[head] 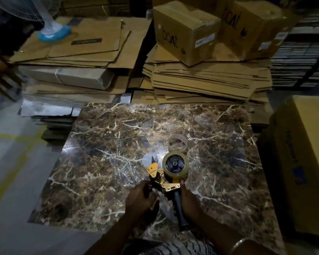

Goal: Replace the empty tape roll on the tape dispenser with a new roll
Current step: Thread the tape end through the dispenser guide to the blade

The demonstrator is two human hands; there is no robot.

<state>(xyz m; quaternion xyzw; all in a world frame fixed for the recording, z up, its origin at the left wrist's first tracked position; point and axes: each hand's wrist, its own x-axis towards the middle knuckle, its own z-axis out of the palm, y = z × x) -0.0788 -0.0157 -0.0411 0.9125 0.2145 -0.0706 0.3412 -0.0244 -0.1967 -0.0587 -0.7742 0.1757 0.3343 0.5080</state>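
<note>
A yellow tape dispenser (168, 186) with a black handle lies on the marble table (118, 144), near its front. A full roll of clear tape (175, 174) sits on the dispenser's black hub. Just behind it stands the empty cardboard core (177, 143). My right hand (189, 197) grips the dispenser at the top of its handle, thumb against the yellow frame. My left hand (140, 197) has its fingers pinched at the dispenser's front end by the roller and blade guard; what they pinch is too dark to tell.
Stacks of flattened cardboard (201, 80) lie behind the table, with two sealed boxes (186, 32) on top. A large box (302, 162) stands at the table's right edge. A fan base (53, 34) rests on the left cardboard stack. Grey floor lies to the left.
</note>
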